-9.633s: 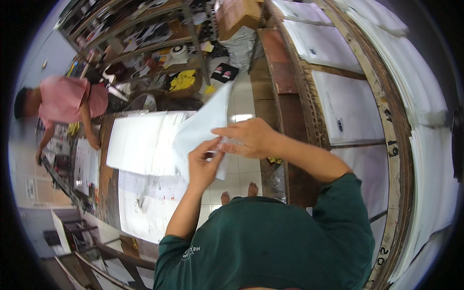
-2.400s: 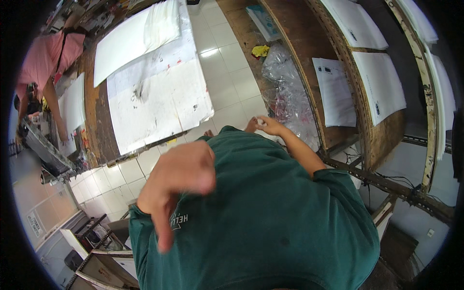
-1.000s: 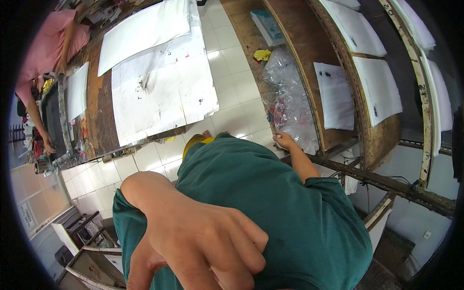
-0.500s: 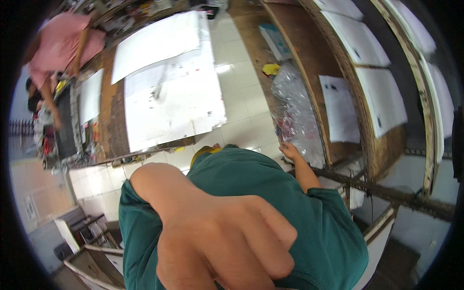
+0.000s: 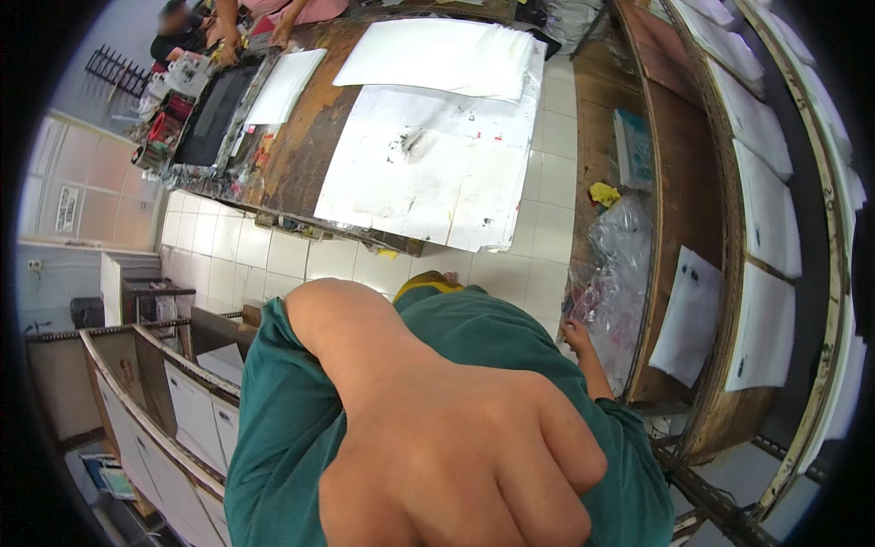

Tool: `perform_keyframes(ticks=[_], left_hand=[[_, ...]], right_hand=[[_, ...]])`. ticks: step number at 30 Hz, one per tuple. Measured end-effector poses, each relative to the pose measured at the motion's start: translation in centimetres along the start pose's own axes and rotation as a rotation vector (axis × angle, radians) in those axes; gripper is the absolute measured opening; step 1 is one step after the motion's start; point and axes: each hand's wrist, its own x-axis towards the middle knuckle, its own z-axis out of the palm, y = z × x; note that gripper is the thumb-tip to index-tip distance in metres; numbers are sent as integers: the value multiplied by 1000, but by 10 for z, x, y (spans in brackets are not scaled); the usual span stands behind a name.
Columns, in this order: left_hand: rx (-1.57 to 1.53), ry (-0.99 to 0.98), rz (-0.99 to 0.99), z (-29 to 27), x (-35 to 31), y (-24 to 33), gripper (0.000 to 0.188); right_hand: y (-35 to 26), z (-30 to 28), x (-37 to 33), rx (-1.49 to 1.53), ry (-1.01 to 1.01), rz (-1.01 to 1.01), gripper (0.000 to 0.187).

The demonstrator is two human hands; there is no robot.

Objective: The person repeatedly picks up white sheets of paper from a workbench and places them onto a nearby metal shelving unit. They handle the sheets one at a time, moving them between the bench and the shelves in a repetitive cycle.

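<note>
Large and close to the camera, my left hand (image 5: 465,456) is raised with the elbow bent out to the left. Its fingers are curled into a fist, knuckles showing. The fingertips and anything within them are hidden. My right hand (image 5: 575,337) hangs low at my right side, small in view, its fingers loosely apart and seemingly holding nothing. Beside it lies crumpled clear plastic wrap (image 5: 612,264) on the low wooden shelf (image 5: 592,137). My green shirt (image 5: 510,337) fills the space between the two hands.
Ahead stands a worn wooden table (image 5: 301,173) with a stack of white sheets (image 5: 437,56) over a stained white board (image 5: 410,173). A co-worker's hands (image 5: 228,46) are at a dark framed screen (image 5: 214,114). Shelves with paper (image 5: 761,328) line the right; a rack (image 5: 137,401) stands left.
The view has swung, so the table and shelves sit farther right and the left rack shows more. My left hand stays raised and curled; my right hand stays low by the plastic wrap.
</note>
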Motion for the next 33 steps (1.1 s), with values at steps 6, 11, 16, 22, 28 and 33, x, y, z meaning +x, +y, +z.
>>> perform_keyframes(ticks=[6, 11, 16, 22, 28, 33], left_hand=[[70, 64, -143, -7, 3, 25, 29], [69, 92, -149, -23, 4, 42, 29], [5, -35, -164, -67, 3, 69, 25], [217, -138, -201, -203, 15, 120, 11], [1259, 200, -819, -393, -112, 133, 17], [1633, -161, -1096, -484, -211, 188, 24]], right_hand=[[-43, -1, 22, 113, -9, -64, 52], [-73, -5, 11, 79, -10, -65, 45], [-54, 6, -2, 12, 22, -1, 48], [-20, 62, -13, 178, 68, 36, 53], [-163, 112, -78, 90, 37, -6, 53], [-198, 162, -78, 191, 54, 61, 53]])
